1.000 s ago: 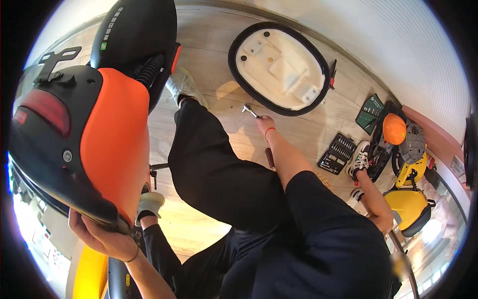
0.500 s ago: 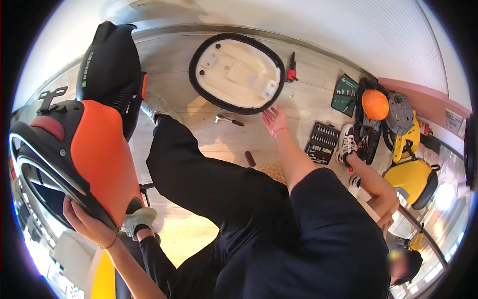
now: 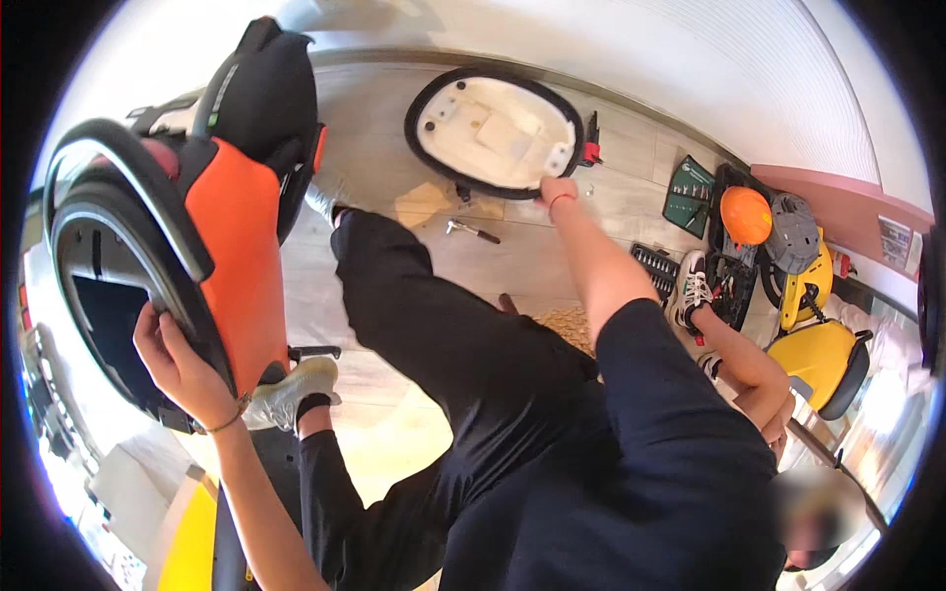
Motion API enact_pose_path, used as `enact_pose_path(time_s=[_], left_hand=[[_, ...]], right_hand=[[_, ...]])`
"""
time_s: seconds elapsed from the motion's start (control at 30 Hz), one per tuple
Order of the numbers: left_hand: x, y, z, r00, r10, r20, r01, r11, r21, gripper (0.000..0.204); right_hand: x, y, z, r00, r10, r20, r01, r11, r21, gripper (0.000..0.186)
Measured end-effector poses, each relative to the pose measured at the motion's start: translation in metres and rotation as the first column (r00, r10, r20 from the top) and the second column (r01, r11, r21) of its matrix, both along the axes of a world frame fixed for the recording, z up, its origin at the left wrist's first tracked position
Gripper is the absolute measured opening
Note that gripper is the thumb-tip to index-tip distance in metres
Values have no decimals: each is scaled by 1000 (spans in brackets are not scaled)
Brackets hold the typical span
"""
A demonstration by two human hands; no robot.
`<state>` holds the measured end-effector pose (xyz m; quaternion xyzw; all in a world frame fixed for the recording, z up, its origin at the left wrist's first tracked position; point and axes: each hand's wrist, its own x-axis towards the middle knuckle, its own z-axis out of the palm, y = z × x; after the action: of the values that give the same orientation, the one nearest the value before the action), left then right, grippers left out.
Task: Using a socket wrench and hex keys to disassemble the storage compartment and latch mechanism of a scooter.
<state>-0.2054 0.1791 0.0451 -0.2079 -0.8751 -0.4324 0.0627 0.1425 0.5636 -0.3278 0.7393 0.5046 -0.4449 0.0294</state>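
An upside-down scooter seat (image 3: 493,128), pale inside with a thick black rim, is on the floor ahead of me. My right hand (image 3: 559,189) is closed on its near right edge, the fingers partly hidden by the rim. To my left stands an orange and black scooter (image 3: 236,236) with an open compartment (image 3: 103,295) on top, dark inside. My left hand (image 3: 182,369) has its fingers hooked over the black rim of that opening, just below the end of the curved grab rail (image 3: 148,177).
A ratchet wrench (image 3: 473,230) lies between my foot and the seat. Beyond the seat is a red and black tool (image 3: 591,148). At right are a green tool pouch (image 3: 688,197), a socket set (image 3: 655,266), an orange helmet (image 3: 746,217), a yellow scooter (image 3: 813,360) and another person's leg (image 3: 739,350).
My right hand has gone from open beside the seat to closed on its edge. My left hand's fingers now reach over the opening's rim. The whole view has shifted somewhat.
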Motion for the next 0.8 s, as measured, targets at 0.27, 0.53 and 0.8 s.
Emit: enact_pose_path(time_s=[0.27, 0.53, 0.8], left_hand=[[11, -10, 8, 996, 6, 92, -9, 999, 34, 32], [10, -9, 11, 996, 13, 93, -15, 1000, 20, 33], [11, -11, 10, 985, 135, -111, -154, 969, -192, 44]], right_hand=[[-71, 35, 128, 983, -47, -176, 57, 997, 51, 28], [-100, 62, 70, 907, 291, -305, -300, 954, 19, 33], [-124, -26, 21, 919, -286, -270, 253, 955, -152, 23]])
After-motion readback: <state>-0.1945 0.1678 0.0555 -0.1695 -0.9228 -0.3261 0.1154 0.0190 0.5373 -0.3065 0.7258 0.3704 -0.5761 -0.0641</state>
